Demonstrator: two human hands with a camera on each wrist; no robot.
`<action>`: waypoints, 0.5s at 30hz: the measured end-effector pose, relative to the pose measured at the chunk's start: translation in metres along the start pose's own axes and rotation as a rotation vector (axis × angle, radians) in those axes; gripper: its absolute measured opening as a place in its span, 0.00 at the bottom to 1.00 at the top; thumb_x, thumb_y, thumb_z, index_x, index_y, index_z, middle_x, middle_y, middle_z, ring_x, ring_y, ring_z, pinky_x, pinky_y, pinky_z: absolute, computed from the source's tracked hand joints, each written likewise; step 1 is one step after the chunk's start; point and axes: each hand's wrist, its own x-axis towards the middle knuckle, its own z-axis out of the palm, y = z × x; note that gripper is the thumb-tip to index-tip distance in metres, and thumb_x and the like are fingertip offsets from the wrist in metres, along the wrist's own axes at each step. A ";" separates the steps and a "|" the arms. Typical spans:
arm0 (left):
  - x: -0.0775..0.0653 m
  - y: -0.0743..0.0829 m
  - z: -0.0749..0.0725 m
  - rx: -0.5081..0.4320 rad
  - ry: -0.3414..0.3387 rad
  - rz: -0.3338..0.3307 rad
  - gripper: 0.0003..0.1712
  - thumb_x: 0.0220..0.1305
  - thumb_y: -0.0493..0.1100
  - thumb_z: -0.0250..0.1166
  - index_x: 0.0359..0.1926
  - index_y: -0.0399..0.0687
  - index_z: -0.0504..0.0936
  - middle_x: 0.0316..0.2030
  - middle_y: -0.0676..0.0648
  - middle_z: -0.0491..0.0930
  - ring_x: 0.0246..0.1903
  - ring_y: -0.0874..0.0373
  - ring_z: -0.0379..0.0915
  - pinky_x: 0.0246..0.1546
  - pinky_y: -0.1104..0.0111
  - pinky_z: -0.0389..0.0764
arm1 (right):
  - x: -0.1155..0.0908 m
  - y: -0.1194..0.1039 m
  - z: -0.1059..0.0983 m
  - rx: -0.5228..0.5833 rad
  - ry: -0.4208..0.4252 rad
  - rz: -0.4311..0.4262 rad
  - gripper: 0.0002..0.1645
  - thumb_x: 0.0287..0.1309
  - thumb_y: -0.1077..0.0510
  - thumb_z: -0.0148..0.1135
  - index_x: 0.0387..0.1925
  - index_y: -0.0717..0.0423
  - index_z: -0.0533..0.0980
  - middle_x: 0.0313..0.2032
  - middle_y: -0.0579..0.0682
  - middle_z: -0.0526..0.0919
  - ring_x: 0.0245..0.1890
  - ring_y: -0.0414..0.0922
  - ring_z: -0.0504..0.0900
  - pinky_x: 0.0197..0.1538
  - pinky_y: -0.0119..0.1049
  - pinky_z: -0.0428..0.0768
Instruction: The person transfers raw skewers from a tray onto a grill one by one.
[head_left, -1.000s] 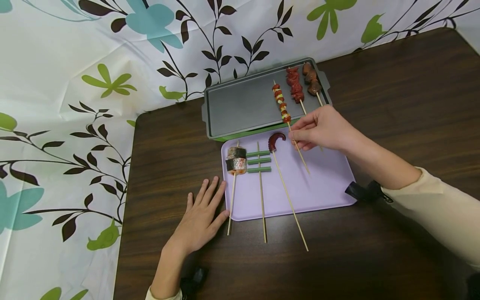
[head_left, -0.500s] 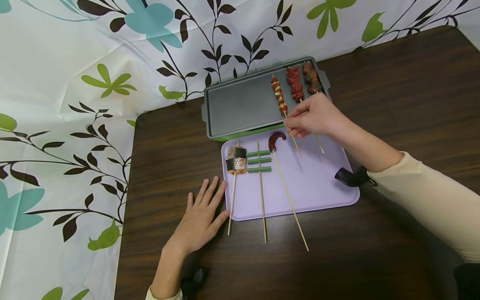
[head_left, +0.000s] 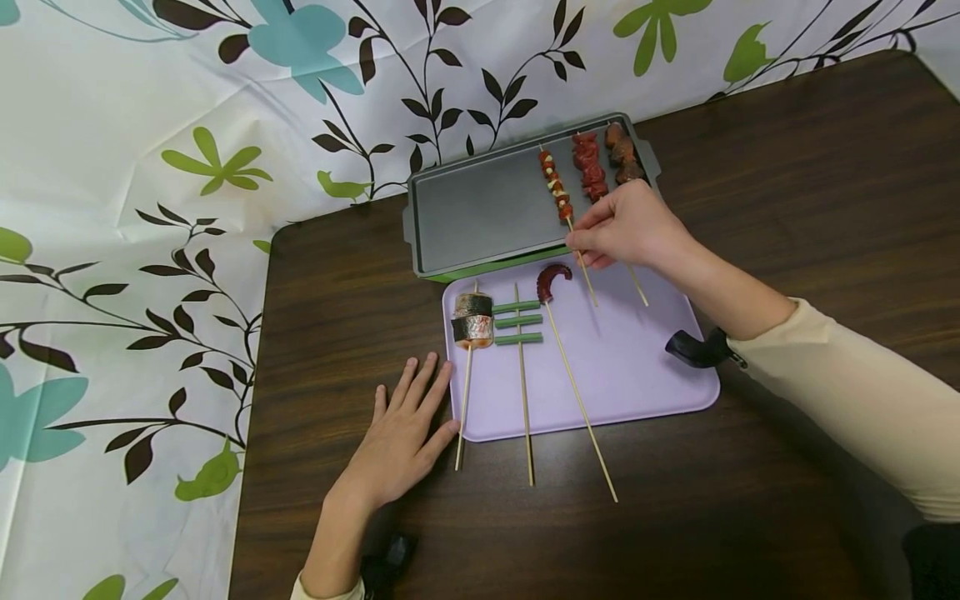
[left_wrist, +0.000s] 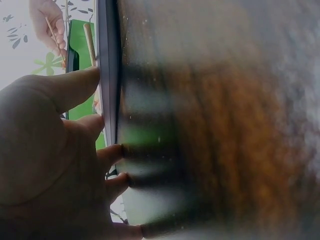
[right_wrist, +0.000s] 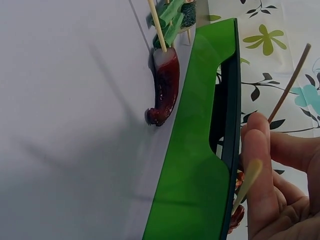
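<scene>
My right hand (head_left: pixel 626 225) pinches the thin stick of a skewer (head_left: pixel 556 187) threaded with small red and pale pieces. Its food end lies over the right half of the grey grill plate (head_left: pixel 480 208), while the stick's lower end overhangs the lilac tray (head_left: pixel 637 375). In the right wrist view the fingers (right_wrist: pixel 262 175) are beside the grill's green side (right_wrist: pixel 195 130). My left hand (head_left: pixel 405 437) lies with fingers spread on the table, fingertips and thumb right at the tray's left edge. On the tray, a tentacle skewer (head_left: pixel 547 283) is nearest the held stick.
A red meat skewer (head_left: pixel 590 167) and a brown meat skewer (head_left: pixel 622 154) lie on the grill's right side. Left on the tray are a seaweed-wrapped roll skewer (head_left: pixel 472 321) and a green-stalk skewer (head_left: pixel 517 321). A floral cloth (head_left: pixel 247 67) stands behind the dark wooden table (head_left: pixel 787 208).
My right hand has moved up and slightly left, carrying the red-and-pale skewer farther over the grill plate. The left hand has stayed in place.
</scene>
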 end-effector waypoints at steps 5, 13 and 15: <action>0.000 0.001 -0.001 -0.002 0.000 -0.002 0.40 0.74 0.64 0.44 0.79 0.64 0.39 0.78 0.53 0.34 0.76 0.51 0.26 0.65 0.34 0.39 | -0.002 -0.001 -0.001 -0.051 0.016 -0.004 0.17 0.59 0.57 0.69 0.41 0.69 0.83 0.27 0.55 0.87 0.24 0.44 0.87 0.30 0.35 0.83; 0.000 0.000 0.000 -0.006 0.002 0.004 0.40 0.74 0.64 0.45 0.79 0.64 0.40 0.78 0.53 0.35 0.76 0.50 0.26 0.64 0.32 0.40 | -0.005 -0.001 -0.003 -0.105 0.034 -0.013 0.17 0.59 0.55 0.69 0.42 0.67 0.83 0.29 0.54 0.88 0.25 0.44 0.87 0.31 0.36 0.84; 0.000 0.000 0.000 -0.007 0.002 0.003 0.40 0.74 0.64 0.45 0.79 0.64 0.40 0.78 0.53 0.35 0.76 0.50 0.26 0.64 0.32 0.40 | -0.005 -0.001 -0.003 -0.117 0.034 -0.022 0.17 0.59 0.55 0.69 0.42 0.66 0.83 0.29 0.55 0.88 0.26 0.46 0.87 0.31 0.36 0.83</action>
